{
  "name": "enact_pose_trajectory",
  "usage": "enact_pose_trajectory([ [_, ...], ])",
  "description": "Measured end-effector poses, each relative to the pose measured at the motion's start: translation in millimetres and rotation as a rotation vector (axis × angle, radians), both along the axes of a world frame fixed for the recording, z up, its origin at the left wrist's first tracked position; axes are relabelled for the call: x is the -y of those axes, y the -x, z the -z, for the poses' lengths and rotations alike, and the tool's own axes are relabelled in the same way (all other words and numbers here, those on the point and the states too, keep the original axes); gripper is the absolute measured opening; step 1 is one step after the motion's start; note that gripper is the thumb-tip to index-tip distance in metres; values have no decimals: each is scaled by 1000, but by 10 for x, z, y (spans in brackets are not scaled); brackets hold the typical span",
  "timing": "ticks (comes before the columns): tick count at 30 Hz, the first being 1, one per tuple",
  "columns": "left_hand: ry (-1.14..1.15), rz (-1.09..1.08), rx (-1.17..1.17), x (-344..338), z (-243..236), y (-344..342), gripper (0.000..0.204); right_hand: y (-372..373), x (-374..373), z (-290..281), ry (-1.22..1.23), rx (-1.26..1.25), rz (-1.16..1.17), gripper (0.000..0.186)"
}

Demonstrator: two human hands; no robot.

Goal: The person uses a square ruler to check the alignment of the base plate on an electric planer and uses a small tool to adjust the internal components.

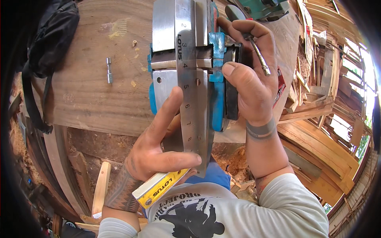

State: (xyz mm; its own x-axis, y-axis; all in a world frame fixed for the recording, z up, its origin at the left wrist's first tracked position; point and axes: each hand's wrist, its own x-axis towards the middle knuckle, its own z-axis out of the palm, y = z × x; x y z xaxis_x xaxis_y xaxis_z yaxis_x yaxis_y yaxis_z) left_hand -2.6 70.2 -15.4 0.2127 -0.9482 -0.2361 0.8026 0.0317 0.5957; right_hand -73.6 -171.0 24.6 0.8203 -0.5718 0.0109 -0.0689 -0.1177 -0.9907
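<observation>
From a distance I'm seeing the planer (204,97) showing its metal sole at centre, long axis running top to bottom; the try square's steel blade (186,79) is pointing upward along it, yellow handle (160,190) angling lower left. The left hand (152,154) is holding the square, thumb and index splayed; the right hand (257,85) is steadying the planer's edge (its fingers are holding a slim metal tool (258,53) too). A wooden tabletop (99,95) is spreading behind, lumber (317,154) crowding the right

Wooden bench (95,105) w/ scattered shavings. Upturned blue planer (218,99) btwn L fingers (163,113) & R fingers (262,33); sm. metal socket (110,70) beyond & left of L fingers, black bag (59,39) farther left; green power tool (260,8) just beyond R fingers.
</observation>
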Motion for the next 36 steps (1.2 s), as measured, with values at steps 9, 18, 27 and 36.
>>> enact_pose_trajectory([
  [9, -162, -88, -99, 45, -114, 45, 143, 3, -32, 6, -3, 43, -15, 76],
  [18, -231, -97, -100, 44, -191, 27, 142, 17, 0, 9, 40, -1, -12, 75],
  [27, -80, -41, 78, -9, -131, -21, 110, 28, 40, -47, 170, -133, -7, 73],
  [36, 174, -104, 809, 16, -23, -73, 39, -1, -2, -7, 86, -50, 8, 69],
])
